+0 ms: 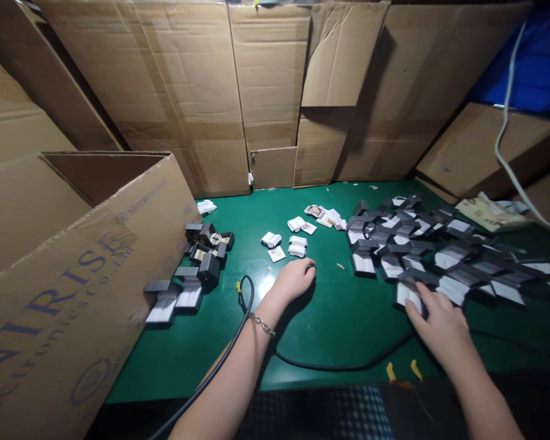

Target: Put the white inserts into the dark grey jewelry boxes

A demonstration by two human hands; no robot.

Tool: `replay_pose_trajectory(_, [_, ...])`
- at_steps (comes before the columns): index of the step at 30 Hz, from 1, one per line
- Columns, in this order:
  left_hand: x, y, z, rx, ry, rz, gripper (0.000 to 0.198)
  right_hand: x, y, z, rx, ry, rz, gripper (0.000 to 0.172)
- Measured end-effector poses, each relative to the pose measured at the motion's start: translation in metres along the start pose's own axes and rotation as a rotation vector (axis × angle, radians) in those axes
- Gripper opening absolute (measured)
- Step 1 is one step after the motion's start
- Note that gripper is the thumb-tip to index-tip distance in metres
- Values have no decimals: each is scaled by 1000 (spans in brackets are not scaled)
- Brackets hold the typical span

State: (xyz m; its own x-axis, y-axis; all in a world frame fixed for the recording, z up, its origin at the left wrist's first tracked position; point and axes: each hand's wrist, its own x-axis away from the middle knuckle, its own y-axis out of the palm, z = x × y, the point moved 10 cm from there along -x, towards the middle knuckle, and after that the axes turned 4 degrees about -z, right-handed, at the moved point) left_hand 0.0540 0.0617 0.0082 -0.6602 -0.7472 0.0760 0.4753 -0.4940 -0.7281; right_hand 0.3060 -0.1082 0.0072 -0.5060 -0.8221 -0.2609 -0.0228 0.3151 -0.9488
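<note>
Right hand (437, 324) touches an open grey box (407, 294), 7 o'clock of the box pile (440, 244); left hand (296, 279) curled, 6 o'clock of white inserts (297, 244).

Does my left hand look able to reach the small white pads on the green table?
Probably yes. The left hand rests on the green table just short of the small white pads, with only bare tabletop between; the black cable lies beside the wrist, not across the way.

Green table (343, 318), grey boxes (421, 247), perhaps paper inserts (297, 245).
</note>
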Motion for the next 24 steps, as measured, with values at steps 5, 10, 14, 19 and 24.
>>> replay_pose_trajectory(5, [0, -1, 0, -1, 2, 4, 36, -2, 0, 8, 58, 84, -49, 62])
replay_pose_trajectory(10, [0, 0, 2, -7, 7, -2, 37, -8, -3, 27, 40, 136, -31, 61])
replay_pose_trajectory(14, [2, -1, 1, -4, -11, -5, 41, -12, -4, 37, 18, 176, -56, 60])
replay_pose_trajectory(19, [3, -4, 1, 22, -19, 0, 46, -1, -10, 33, -48, 191, -41, 58])
replay_pose_trajectory(24, [3, -2, 4, -18, -6, -5, 44, 16, -44, 22, -58, 115, 276, 47])
